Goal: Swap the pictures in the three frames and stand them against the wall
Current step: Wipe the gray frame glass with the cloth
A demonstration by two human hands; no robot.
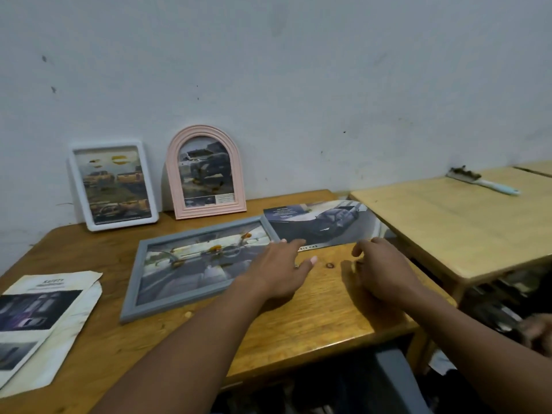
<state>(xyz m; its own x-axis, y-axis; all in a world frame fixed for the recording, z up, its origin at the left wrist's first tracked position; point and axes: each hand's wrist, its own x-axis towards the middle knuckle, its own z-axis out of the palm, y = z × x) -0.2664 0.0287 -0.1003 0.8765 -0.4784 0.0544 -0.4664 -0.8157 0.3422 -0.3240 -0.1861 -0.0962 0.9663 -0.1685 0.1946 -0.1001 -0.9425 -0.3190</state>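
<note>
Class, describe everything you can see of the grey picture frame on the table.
The grey picture frame is rectangular with a flat border, material unclear. It lies flat, face up, on the wooden table, holding a car-interior picture. A loose car print meets its right corner. The left hand reaches over its right end.

Loose pages (44, 318) (far left) cut by edge.

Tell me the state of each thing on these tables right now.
white frame, filled, leaning on the wall.
pink arched frame, filled, leaning on the wall.
grey frame, filled, lying flat.
car picture, unframed, flat beside the grey frame.
loose pages, lying flat, unframed.
brush, lying on the lighter table.
left hand, fingers straight, at grey frame's right end.
right hand, fingers curled; grip unclear.
</note>
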